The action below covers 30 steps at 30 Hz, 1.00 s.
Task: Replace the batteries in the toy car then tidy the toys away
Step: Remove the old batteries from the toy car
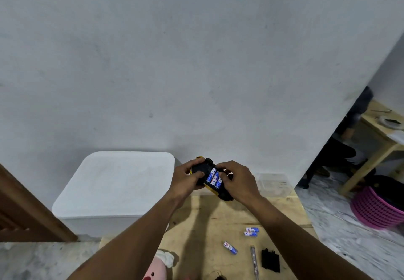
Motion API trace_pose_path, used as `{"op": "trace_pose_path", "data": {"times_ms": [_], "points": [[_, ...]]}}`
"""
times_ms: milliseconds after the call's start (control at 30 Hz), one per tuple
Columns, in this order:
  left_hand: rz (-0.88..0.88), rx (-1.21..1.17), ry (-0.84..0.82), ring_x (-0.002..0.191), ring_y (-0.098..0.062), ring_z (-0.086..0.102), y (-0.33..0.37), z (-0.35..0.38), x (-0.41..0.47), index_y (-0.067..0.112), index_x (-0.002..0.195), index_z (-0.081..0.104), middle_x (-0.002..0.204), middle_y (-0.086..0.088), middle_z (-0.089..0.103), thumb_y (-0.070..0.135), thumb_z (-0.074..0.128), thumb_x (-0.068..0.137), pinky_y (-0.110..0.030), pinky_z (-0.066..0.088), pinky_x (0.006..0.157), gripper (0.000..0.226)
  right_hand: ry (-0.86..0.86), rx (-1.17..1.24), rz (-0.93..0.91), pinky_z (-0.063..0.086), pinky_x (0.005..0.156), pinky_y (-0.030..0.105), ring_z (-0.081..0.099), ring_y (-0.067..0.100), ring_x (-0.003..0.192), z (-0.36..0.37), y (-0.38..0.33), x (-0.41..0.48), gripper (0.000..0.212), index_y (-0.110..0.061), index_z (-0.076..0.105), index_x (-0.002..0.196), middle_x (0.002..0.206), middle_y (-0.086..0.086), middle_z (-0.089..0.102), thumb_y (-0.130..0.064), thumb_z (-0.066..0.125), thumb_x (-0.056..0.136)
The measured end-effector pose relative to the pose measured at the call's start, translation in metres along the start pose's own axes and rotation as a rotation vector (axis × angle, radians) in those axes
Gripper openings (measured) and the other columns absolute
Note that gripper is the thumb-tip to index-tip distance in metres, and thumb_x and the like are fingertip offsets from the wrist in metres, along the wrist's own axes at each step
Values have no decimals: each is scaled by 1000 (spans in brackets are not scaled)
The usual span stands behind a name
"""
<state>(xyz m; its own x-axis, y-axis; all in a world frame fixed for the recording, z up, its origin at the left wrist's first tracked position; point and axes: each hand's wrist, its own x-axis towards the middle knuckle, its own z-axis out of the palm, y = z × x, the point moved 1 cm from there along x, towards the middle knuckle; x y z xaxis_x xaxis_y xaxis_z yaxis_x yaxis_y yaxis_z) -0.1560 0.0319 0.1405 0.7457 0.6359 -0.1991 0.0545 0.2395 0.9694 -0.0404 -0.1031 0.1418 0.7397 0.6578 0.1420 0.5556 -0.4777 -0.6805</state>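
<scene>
A yellow and black toy car (205,167) is held upside down in the air above the wooden table (218,225). Three blue and white batteries (214,178) lie side by side in its open compartment. My left hand (185,180) grips the car's left side. My right hand (237,181) holds the right side, with its fingers curled over the batteries. On the table lie loose batteries: a pair (251,231) and a single one (230,247). Next to them are a screwdriver (254,261) and the black battery cover (270,260).
A white lidded storage box (118,183) stands at the left against the wall. A pink plush toy (156,268) pokes in at the table's near edge. A pink basket (376,209) and another wooden table (384,135) are off to the right. A clear lid (273,183) rests at the back.
</scene>
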Motion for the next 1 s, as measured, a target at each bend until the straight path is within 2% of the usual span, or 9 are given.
{"op": "trace_pose_path", "data": {"times_ms": [100, 200, 367, 500, 600, 700, 800, 867, 1000], "points": [[18, -1, 17, 93, -23, 71, 1, -1, -2, 22, 117, 73, 128, -2, 66, -7, 58, 89, -29, 62, 69, 43, -13, -33, 18, 50, 91, 30, 61, 8, 108, 5, -2, -1, 30, -35, 67, 121, 118, -17, 66, -24, 60, 93], [39, -24, 32, 95, -22, 71, 5, -1, -4, 24, 114, 73, 127, 0, 65, -8, 58, 89, -24, 60, 65, 43, -5, -15, -11, 49, 94, 34, 58, 11, 114, 11, -6, -1, 33, -30, 68, 123, 122, -11, 64, -19, 58, 94], [78, -39, 51, 105, -25, 69, 8, -4, -5, 23, 115, 73, 130, 1, 65, -9, 57, 88, -24, 59, 66, 45, 24, 93, -7, 50, 92, 36, 59, 14, 108, 17, -14, 4, 28, -26, 69, 113, 115, -7, 63, -13, 60, 90], [98, -51, 47, 111, -26, 68, 7, -4, -6, 29, 110, 74, 130, 5, 65, -9, 57, 87, -26, 60, 68, 47, 41, 159, -4, 48, 94, 43, 59, 7, 101, 19, -17, 5, 18, -31, 64, 98, 106, -16, 60, -16, 66, 87], [99, -43, 55, 111, -26, 68, 7, -5, -6, 27, 114, 73, 131, 5, 64, -9, 57, 87, -25, 59, 67, 47, 104, 128, -40, 45, 95, 44, 56, 6, 103, 18, -21, 1, 22, -40, 61, 90, 102, -20, 61, -22, 70, 83], [89, -28, 79, 105, -27, 70, 5, -8, -5, 21, 120, 72, 130, 2, 65, -8, 57, 87, -23, 58, 66, 47, 143, 220, -47, 49, 88, 38, 61, 4, 93, 16, -24, -2, 25, -43, 61, 80, 91, -21, 67, -22, 76, 79], [74, -35, 84, 101, -28, 71, 4, -8, -6, 23, 119, 72, 128, 0, 66, -7, 58, 87, -23, 58, 65, 46, 109, 360, 1, 53, 74, 27, 66, 6, 77, 15, -28, -2, 15, -26, 69, 79, 80, -8, 72, -15, 79, 79], [69, -40, 75, 103, -29, 71, 6, -7, -6, 28, 114, 72, 128, 0, 65, -5, 60, 88, -22, 58, 64, 44, 121, 424, 7, 52, 71, 21, 66, 5, 75, 11, -31, -1, 14, -19, 69, 82, 79, -5, 71, -10, 80, 79], [51, -32, 36, 103, -27, 70, 13, -7, -6, 35, 111, 72, 124, 1, 67, -2, 69, 85, -29, 61, 71, 46, 191, 630, 83, 55, 71, 22, 70, 11, 75, -3, -36, 5, 14, -15, 70, 88, 80, -3, 71, -5, 77, 82]]}}
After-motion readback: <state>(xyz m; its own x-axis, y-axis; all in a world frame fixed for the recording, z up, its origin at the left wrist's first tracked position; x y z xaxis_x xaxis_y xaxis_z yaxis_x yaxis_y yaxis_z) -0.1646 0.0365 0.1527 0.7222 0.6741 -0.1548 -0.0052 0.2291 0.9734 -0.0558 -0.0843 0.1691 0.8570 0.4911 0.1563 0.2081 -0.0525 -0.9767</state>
